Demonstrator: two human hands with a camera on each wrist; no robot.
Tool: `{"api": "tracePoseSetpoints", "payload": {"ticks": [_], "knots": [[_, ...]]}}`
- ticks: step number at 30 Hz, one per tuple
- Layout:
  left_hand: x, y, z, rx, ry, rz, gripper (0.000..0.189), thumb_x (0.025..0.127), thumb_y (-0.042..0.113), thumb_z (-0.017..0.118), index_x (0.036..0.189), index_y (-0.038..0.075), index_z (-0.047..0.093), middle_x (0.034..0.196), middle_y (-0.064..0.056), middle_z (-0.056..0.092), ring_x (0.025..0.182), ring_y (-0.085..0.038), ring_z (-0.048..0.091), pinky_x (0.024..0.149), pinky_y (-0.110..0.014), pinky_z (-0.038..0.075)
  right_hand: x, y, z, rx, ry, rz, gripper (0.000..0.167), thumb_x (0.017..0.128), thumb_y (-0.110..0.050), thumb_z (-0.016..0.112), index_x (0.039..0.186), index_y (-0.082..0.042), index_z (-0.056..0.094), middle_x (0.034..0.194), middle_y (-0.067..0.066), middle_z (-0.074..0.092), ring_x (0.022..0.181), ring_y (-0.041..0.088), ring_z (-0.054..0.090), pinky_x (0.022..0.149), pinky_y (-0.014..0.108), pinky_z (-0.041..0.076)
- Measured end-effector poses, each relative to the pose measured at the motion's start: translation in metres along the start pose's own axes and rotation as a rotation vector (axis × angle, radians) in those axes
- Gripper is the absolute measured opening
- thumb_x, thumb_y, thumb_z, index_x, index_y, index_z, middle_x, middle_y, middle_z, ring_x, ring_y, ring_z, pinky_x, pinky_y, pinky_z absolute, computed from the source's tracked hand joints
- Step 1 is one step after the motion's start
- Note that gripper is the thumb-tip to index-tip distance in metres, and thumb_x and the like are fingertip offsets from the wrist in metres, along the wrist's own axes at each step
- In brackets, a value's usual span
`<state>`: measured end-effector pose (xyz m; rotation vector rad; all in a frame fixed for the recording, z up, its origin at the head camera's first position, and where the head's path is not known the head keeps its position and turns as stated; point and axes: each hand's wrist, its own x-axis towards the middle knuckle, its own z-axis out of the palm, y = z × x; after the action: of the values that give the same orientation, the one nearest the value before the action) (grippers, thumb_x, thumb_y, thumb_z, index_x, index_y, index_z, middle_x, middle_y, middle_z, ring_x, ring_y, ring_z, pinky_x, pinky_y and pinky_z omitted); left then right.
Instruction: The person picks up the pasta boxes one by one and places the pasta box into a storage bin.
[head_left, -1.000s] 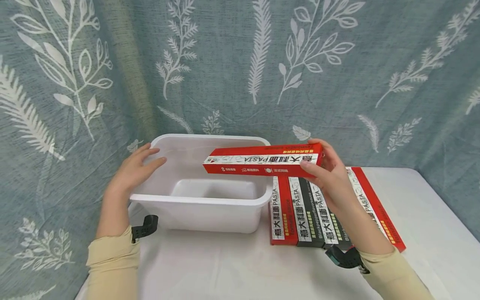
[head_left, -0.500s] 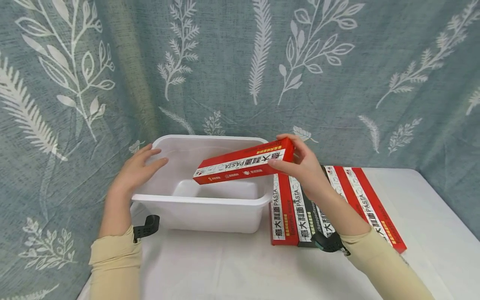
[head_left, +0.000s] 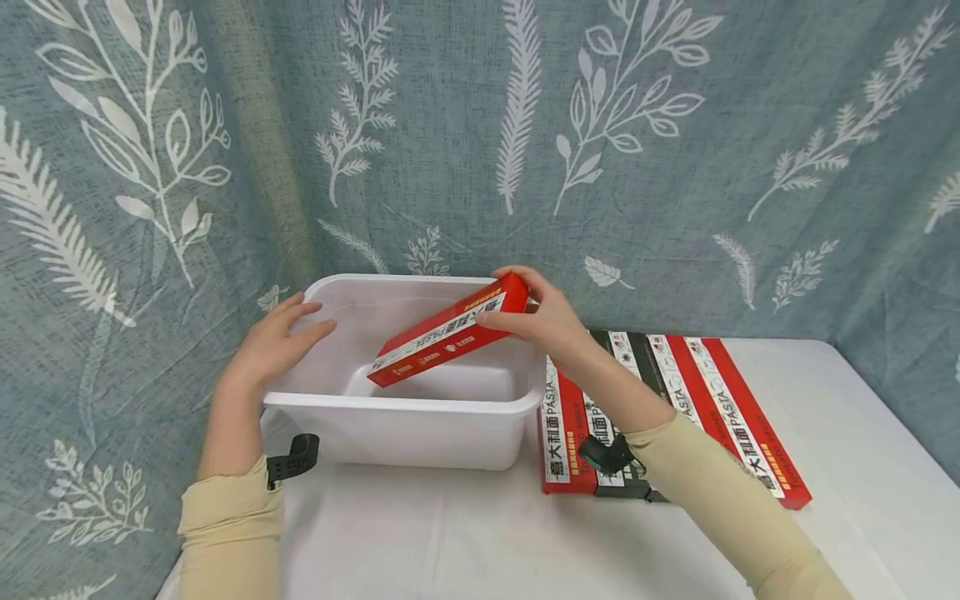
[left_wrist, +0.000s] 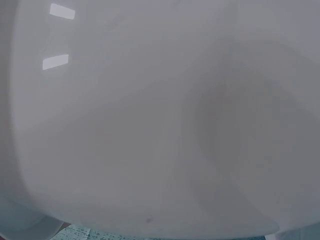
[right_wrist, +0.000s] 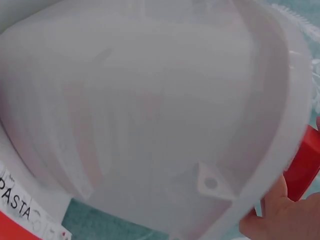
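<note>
My right hand [head_left: 551,321] pinches one end of a red pasta box [head_left: 446,337] above the white plastic tub [head_left: 397,433]. The box slants, its far end dipping down and left inside the tub. At the tub's left side, my left hand [head_left: 273,346] rests by the rim with fingers loosely extended over it. In the right wrist view, fingers [right_wrist: 280,215] and the red end of the box [right_wrist: 304,162] show past the tub's outer wall [right_wrist: 150,110]. The left wrist view is filled by the tub's glossy wall [left_wrist: 150,125].
Right of the tub, several red and black pasta boxes [head_left: 738,417] lie side by side on the white tabletop [head_left: 465,533], partly hidden by my right forearm. A blue-green leaf-patterned curtain [head_left: 450,133] hangs close behind the tub.
My right hand has moved left with the pasta box, from the tub's right side to over its inside. The box's left end has dropped and its tilt has steepened. My left hand stays almost still.
</note>
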<state>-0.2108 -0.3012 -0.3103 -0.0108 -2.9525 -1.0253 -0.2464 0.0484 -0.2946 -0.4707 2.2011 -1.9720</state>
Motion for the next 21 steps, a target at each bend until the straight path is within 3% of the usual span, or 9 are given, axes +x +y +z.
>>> {"api": "tracePoseSetpoints", "payload": {"ticks": [9,16,21], "knots": [[-0.003,0.004,0.001,-0.019,-0.016,0.012,0.071,0.101,0.045,0.046,0.148,-0.007,0.031,0.16,-0.023,0.005,0.144,-0.049,0.004,0.107,-0.07,0.014,0.013,0.007,0.011,-0.024,-0.052,0.024,0.06,0.08,-0.017,0.079,0.134,-0.018,0.054,0.119,0.011,0.061,0.107,0.025,0.058,0.087,0.041,0.054],[-0.005,0.004,-0.001,-0.007,-0.016,0.022,0.071,0.101,0.045,0.046,0.148,-0.007,0.032,0.16,-0.023,0.005,0.143,-0.05,0.004,0.107,-0.07,0.015,0.019,0.007,0.018,-0.105,-0.112,0.034,0.062,0.08,-0.019,0.08,0.135,-0.018,0.053,0.121,0.01,0.059,0.107,0.025,0.058,0.084,0.036,0.054],[-0.004,0.003,-0.002,-0.006,-0.013,0.018,0.071,0.101,0.045,0.046,0.148,-0.006,0.031,0.16,-0.023,0.005,0.143,-0.05,0.004,0.107,-0.07,0.015,0.023,0.006,0.021,-0.204,-0.144,-0.011,0.067,0.079,-0.02,0.081,0.138,-0.013,0.051,0.119,0.009,0.06,0.104,0.024,0.059,0.081,0.034,0.055]]}}
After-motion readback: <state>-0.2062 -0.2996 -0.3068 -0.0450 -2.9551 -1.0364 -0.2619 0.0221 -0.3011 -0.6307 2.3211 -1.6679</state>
